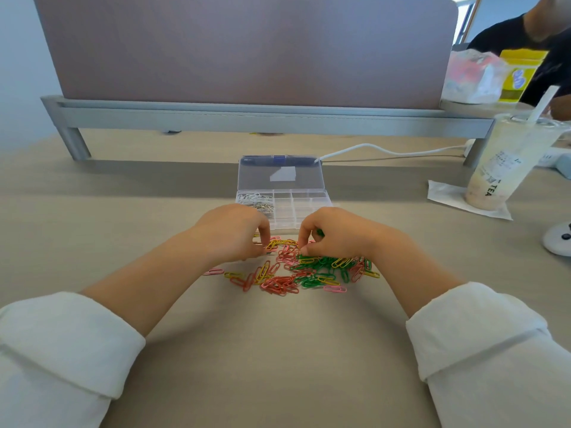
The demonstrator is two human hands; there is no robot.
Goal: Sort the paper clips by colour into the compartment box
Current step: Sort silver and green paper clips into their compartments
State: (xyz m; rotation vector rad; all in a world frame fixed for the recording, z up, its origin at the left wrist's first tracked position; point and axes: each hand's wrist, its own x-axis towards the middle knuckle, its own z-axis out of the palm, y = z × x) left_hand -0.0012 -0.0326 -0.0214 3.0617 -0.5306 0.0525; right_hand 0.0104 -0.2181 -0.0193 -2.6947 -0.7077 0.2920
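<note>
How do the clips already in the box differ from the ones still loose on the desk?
The boxed clips are white and dark; the loose clips are pink, red, yellow and green. The boxed clips sit split by colour in the left cells of the compartment box; the loose clips lie mixed in one heap on the desk in front of it. Both seem the same clip shape.

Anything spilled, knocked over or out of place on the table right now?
Nothing stands out. The compartment box sits open and level, the unsorted paper clips lie in one pile on the table, and the drink cup stands upright on its napkin, no spill.
</note>
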